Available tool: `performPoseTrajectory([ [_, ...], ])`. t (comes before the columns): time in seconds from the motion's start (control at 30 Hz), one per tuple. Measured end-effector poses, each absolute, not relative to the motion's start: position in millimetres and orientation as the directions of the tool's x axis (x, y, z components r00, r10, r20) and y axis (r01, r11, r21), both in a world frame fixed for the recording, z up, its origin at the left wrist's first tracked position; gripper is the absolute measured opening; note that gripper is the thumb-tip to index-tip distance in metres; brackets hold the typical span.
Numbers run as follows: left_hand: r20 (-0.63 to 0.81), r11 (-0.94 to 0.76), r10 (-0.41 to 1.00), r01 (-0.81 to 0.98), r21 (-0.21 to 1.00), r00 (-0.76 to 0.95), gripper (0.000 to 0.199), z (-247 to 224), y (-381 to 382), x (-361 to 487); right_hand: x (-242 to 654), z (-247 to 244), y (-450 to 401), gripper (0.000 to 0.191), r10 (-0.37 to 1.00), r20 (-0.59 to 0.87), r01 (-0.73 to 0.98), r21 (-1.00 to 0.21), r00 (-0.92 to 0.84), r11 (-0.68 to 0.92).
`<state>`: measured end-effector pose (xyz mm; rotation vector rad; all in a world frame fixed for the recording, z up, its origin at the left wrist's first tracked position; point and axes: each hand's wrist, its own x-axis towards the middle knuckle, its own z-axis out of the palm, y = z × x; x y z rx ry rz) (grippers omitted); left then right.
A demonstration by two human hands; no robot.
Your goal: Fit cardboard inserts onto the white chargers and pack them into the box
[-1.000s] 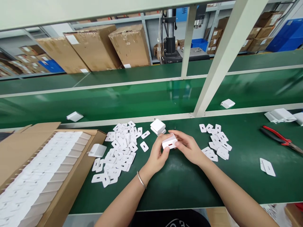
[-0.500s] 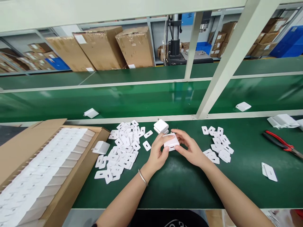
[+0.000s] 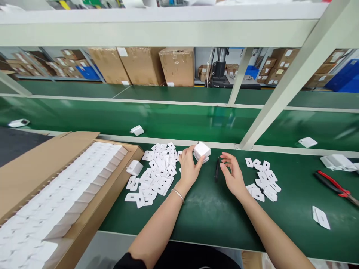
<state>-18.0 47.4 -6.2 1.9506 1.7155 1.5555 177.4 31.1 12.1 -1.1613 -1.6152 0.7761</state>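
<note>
Near the middle of the green bench, white square chargers (image 3: 202, 150) are stacked. My left hand (image 3: 188, 166) has its thumb and fingers round the near-left side of the stack's top charger. To the right of the stack, my right hand (image 3: 231, 173) holds nothing, its fingers apart and slightly curled. A slim black pen-like tool (image 3: 217, 170) lies beside its fingertips; its exact kind is unclear. Many loose white slotted plates (image 3: 155, 172) spread out left of my left hand. A smaller group of such plates (image 3: 265, 179) lies to the right of my right hand.
An open cardboard box (image 3: 92, 203) with rows of white chargers in dividers fills the left. One white charger (image 3: 135, 167) sits by its edge. Red-and-black pliers (image 3: 333, 184) lie at right, near wrapped white pieces (image 3: 338, 162). A slanted metal post (image 3: 280, 89) rises behind the bench.
The charger that both hands held has gone onto the stack with my left hand. My right hand has let go and moved right. The view has shifted left and up.
</note>
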Motion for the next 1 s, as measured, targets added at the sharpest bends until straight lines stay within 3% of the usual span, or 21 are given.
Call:
performPoseTrajectory([
  [0.13,0.624,-0.403,0.765,0.638,0.656,-0.157,0.043,-7,51,-16,171,27,37,0.040,0.934,0.350,0.371,-0.859,-0.076,0.353],
  [0.27,0.546,-0.298,0.816,0.672,0.678,-0.189,0.097,-20,57,-10,152,58,54,0.059,0.962,0.242,0.491,-0.827,-0.125,0.272],
  [0.33,0.467,-0.219,0.867,0.708,0.671,-0.174,0.105,-28,61,-7,139,76,69,0.071,0.968,0.164,0.630,-0.736,-0.191,0.249],
  [0.47,0.383,-0.193,0.918,0.726,0.660,-0.104,0.085,-33,69,-7,113,98,105,0.080,0.944,-0.020,0.826,-0.491,-0.330,0.278],
  [0.6,0.381,-0.219,0.921,0.707,0.672,-0.077,0.054,-26,72,-11,102,98,125,0.053,0.937,-0.101,0.866,-0.424,-0.335,0.264],
  [0.67,0.397,-0.244,0.916,0.701,0.670,-0.061,0.051,-21,73,-11,104,95,125,0.051,0.939,-0.088,0.872,-0.409,-0.331,0.269],
  [0.83,0.456,-0.294,0.887,0.671,0.680,-0.073,0.050,-3,72,-10,126,94,107,0.061,0.941,0.043,0.835,-0.449,-0.334,0.317],
  [1.0,0.522,-0.308,0.836,0.641,0.703,-0.171,0.055,39,53,-27,125,113,93,0.072,0.902,0.240,0.620,-0.661,-0.359,0.422],
])
